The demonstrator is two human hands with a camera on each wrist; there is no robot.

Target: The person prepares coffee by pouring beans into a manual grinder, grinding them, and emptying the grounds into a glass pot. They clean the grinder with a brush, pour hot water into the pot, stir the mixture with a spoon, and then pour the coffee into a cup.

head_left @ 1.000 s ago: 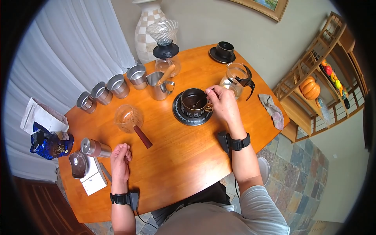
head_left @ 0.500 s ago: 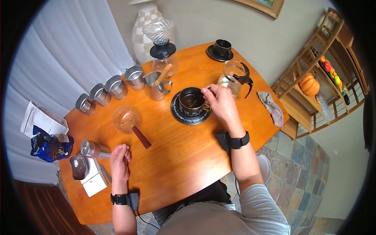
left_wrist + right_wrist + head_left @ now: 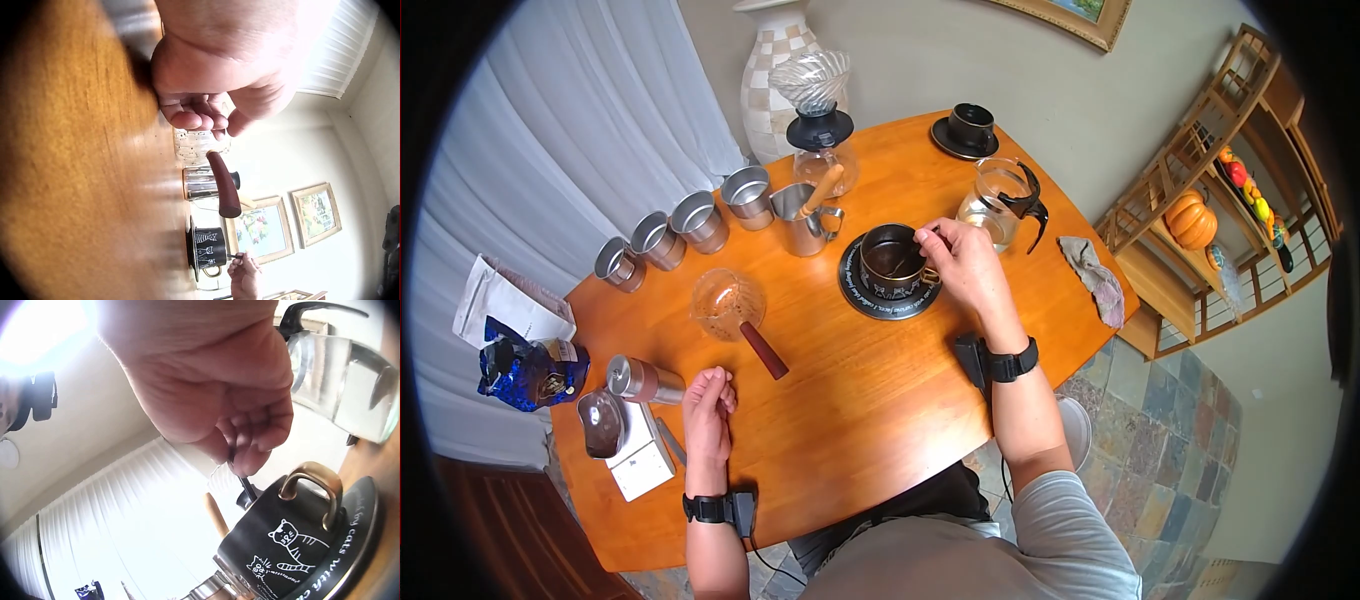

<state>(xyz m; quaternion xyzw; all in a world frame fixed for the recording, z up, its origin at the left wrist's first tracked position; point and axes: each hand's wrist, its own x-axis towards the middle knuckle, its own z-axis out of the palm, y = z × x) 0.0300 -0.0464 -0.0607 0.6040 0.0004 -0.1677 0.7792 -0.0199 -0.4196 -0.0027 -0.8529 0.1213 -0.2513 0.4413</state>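
My right hand pinches the thin dark handle of a spoon between thumb and fingers. The spoon slants down into a black cup with white cat drawings and a gold handle, and its lower end is hidden in dark liquid. Under the cup lies a black saucer with white lettering. My left hand rests on the table with loosely curled fingers, holding nothing. Near it are a steel-and-brown cylinder and a glass vessel with a dark red handle.
A glass pot with a black handle stands behind my right hand, a grey cloth to its right. Beyond the cup are a steel pitcher, several metal cups and a glass dripper. A white scale lies at left.
The spoon has shifted slightly inside the cup, with my right hand still pinching it. My left hand has stayed in place.
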